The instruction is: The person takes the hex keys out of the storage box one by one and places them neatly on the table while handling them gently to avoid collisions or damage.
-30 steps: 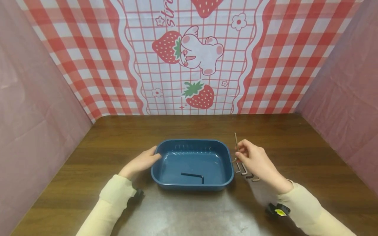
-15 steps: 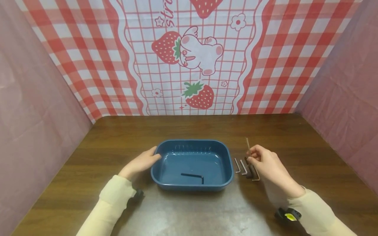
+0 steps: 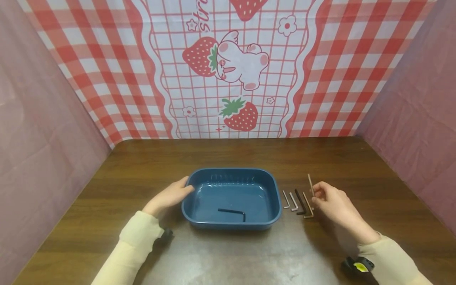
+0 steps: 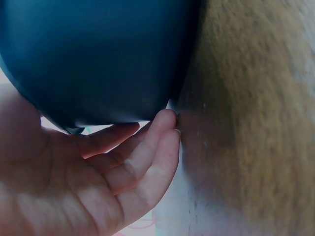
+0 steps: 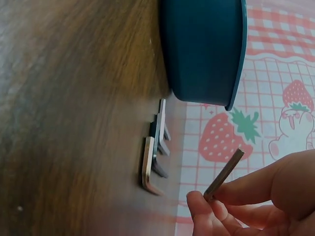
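Observation:
In the head view my left hand [image 3: 168, 198] holds the left rim of a blue plastic tray [image 3: 231, 226], its thumb over the edge and its fingers along the outer wall. A black hex key [image 3: 231, 211] lies inside the tray. My right hand [image 3: 335, 206] pinches a bronze-coloured hex key [image 3: 310, 183] above the table, right of the tray. Just left of that hand a row lies on the wood: a small silver hex key [image 3: 286, 200], a larger silver one, a thick black hex key [image 3: 301, 202] and a brass-coloured hex key [image 3: 308, 206].
The brown wooden table [image 3: 142, 158] carries everything. Behind it hangs a red and white checked cloth [image 3: 117, 79] with strawberry prints. Pink cloth [image 3: 46, 130] closes off both sides. Each wrist wears a small dark device.
My right hand has moved right and toward me with the bronze-coloured hex key, away from the tray, uncovering the row on the table. My left hand and the tray have stayed put.

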A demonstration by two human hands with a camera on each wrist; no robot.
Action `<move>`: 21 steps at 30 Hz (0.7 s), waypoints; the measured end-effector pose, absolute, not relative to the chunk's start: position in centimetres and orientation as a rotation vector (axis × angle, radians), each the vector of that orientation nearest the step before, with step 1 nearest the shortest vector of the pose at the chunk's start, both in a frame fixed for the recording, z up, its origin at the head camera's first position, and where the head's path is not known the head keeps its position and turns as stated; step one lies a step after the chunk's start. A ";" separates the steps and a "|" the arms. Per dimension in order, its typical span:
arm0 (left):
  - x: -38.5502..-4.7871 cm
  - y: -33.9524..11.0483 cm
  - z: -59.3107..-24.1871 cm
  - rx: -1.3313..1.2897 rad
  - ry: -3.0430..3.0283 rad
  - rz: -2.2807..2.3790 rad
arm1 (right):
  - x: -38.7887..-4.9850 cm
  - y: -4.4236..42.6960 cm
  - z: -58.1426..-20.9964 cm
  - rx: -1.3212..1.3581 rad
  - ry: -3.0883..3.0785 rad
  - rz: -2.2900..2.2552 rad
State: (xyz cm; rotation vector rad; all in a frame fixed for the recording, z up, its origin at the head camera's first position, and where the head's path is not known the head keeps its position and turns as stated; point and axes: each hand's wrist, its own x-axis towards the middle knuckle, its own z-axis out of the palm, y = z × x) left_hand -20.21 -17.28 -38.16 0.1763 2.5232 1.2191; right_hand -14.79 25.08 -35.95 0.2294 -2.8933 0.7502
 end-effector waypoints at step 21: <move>-20.2 -17.4 -38.2 0.182 2.494 1.246 | -14.0 26.7 -37.2 0.177 -3.043 0.587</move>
